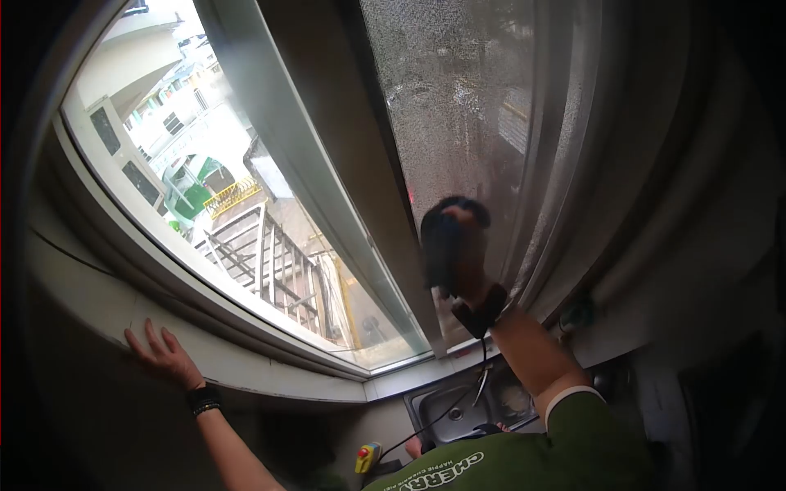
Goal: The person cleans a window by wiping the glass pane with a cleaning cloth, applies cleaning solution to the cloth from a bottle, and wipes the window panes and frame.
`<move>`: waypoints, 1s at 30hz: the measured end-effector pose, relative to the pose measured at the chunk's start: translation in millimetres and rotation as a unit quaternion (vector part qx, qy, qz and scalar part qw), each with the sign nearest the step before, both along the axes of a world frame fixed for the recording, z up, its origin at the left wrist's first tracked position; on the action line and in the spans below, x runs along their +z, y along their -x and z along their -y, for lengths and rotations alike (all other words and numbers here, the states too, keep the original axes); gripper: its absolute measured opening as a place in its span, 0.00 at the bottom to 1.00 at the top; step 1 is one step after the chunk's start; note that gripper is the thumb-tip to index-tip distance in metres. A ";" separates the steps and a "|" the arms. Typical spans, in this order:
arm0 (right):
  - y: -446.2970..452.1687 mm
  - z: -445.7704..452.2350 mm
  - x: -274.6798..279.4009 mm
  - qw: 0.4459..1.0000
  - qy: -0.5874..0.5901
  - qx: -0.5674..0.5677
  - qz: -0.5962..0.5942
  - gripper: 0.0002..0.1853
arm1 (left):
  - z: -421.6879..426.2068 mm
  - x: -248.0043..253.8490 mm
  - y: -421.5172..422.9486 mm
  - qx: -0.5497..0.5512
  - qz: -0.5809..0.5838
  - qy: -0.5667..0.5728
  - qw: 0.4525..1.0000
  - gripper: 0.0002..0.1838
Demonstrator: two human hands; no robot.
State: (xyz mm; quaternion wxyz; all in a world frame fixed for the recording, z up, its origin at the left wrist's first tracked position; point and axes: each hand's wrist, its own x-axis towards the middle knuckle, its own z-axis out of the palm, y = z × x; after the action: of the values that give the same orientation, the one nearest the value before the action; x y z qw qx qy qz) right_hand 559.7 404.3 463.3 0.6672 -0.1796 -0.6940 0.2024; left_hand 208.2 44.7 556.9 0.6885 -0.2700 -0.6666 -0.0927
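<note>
Above the double-bowl sink [434,409], your right hand [468,266] gripped a dark cloth [438,245] against the wet glass pane [458,106]; motion blur obscured both outlines. Left of the sink, your left hand [170,360] lay open on the ledge [286,383]. Your right forearm [536,360] partly covered the sink's right bowl [502,381], whose pale contents [514,400] were indistinct.

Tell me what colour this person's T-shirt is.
The T-shirt is green with white lettering; it shows best in the head view.
</note>
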 end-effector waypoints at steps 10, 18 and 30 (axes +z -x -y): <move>43.6 -33.6 128.3 0.976 -0.174 -0.127 0.011 0.15 | 2.3 -4.8 4.1 -0.045 0.024 -0.002 0.999 0.25; -53.5 -19.3 -182.9 0.862 0.049 -0.225 0.452 0.15 | 2.5 -3.5 1.8 -0.019 0.025 0.002 0.999 0.23; -100.4 -140.0 187.9 0.888 -0.208 -0.400 -0.093 0.16 | 1.4 -0.7 2.6 -0.019 0.013 0.014 1.000 0.19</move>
State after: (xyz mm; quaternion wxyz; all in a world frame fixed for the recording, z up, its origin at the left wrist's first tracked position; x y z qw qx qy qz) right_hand 660.1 544.3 651.2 0.7752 -0.2791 -0.5243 -0.2152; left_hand 205.5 43.3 556.3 0.6738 -0.2910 -0.6717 -0.1006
